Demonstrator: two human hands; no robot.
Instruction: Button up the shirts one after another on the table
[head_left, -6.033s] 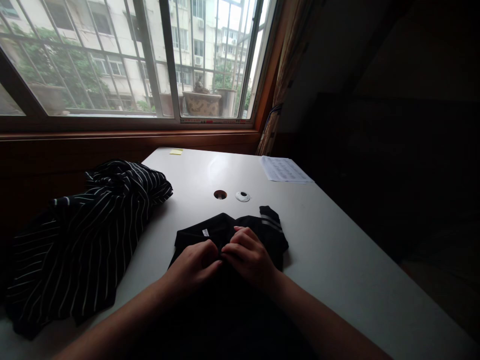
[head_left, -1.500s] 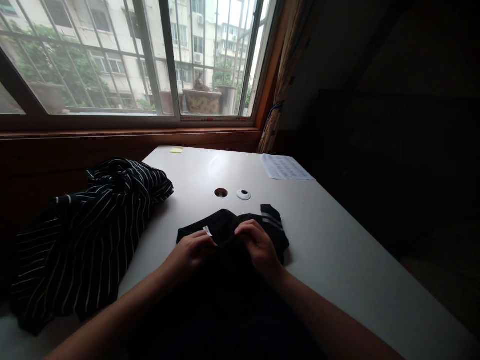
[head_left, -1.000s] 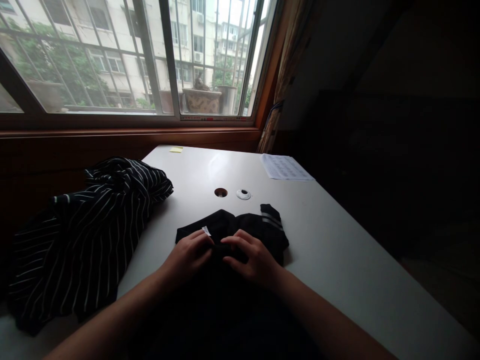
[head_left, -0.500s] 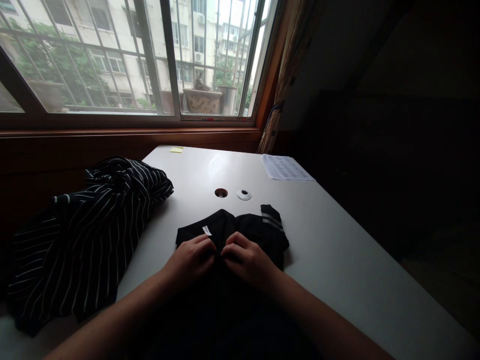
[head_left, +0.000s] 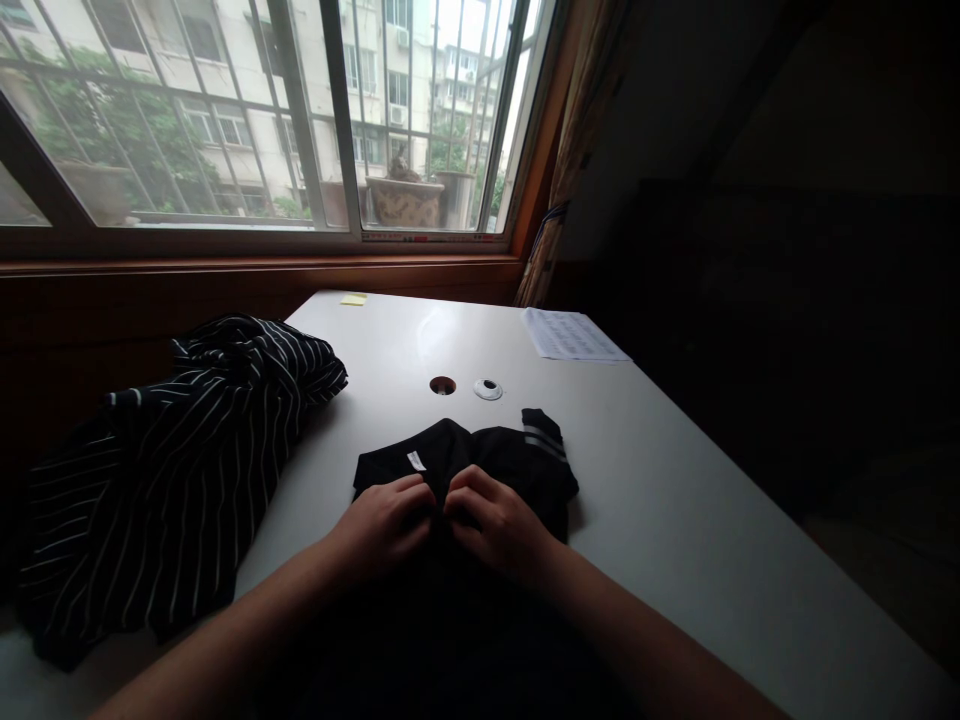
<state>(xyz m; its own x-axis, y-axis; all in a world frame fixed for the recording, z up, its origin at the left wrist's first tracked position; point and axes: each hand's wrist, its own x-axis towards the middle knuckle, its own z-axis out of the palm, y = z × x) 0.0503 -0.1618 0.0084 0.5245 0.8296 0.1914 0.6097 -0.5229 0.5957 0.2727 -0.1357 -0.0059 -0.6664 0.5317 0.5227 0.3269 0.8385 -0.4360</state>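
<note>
A black garment (head_left: pixel 517 455) lies on the white table in front of me, with a small white label (head_left: pixel 416 461) near its collar and two grey stripes on one end at the right. My left hand (head_left: pixel 390 515) pinches the dark cloth near its middle, just below the label. Close beside it, my right hand (head_left: pixel 491 515) is closed on the same garment, its thumb and fingers bent together. The fingertips of both hands nearly meet. What exactly sits between them is too dark to make out, and the lower part of the garment merges into shadow.
On the left a black-and-white striped garment (head_left: pixel 187 470) is heaped over the table (head_left: pixel 697 560). Behind my hands are a round cable hole (head_left: pixel 442 386) and its white cover (head_left: pixel 488 389). Printed sheets (head_left: pixel 574 334) and a yellow sticky note (head_left: pixel 353 299) lie at the far side, under the window.
The hands were spread a little apart along the cloth's edge; the right hand then loosened, moved left and closed again beside the left. The label now shows clear of my left fingers.
</note>
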